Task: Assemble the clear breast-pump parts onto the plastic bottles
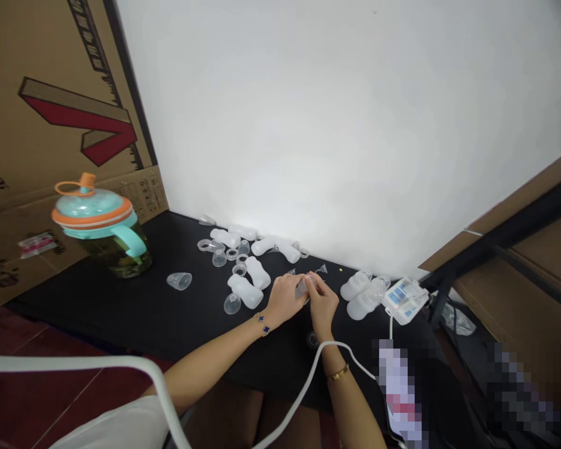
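Left hand (pixel 285 298): your fingers curl closed round a translucent plastic piece (pixel 302 289)
Right hand (pixel 324 304): your fingertips pinch it
Translucent plastic piece: between your hands, over the black table (pixel 191 321)
Baby bottles (pixel 369 299): just right

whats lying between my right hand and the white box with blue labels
Two white bottles lie side by side on the black table between your right hand and the white box, in the head view.
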Demonstrator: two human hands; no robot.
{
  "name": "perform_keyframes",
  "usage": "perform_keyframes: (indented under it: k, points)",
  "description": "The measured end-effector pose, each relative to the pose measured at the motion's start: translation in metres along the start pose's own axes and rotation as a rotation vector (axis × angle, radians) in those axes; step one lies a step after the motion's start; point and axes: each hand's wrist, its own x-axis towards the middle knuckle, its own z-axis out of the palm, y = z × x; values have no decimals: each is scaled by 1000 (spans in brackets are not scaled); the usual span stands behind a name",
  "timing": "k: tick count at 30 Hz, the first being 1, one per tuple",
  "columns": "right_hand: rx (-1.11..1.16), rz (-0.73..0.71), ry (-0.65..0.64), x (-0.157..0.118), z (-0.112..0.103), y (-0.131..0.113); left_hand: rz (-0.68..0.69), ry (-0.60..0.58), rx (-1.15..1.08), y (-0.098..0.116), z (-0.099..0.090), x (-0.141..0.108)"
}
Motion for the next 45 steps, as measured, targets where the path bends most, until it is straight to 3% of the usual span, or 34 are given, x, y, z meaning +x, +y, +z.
perform_keyframes:
  k: [27,37,45]
  points:
    - [-36,-63,-42,0,-2,3,-5,50,14,-2,1,0]
    - [23,-34,-56,6,-6,6,19,56,-122,-7,3,0]
    - [137,-15,-138,11,-8,-1,-4,69,-327,-11,1,4]
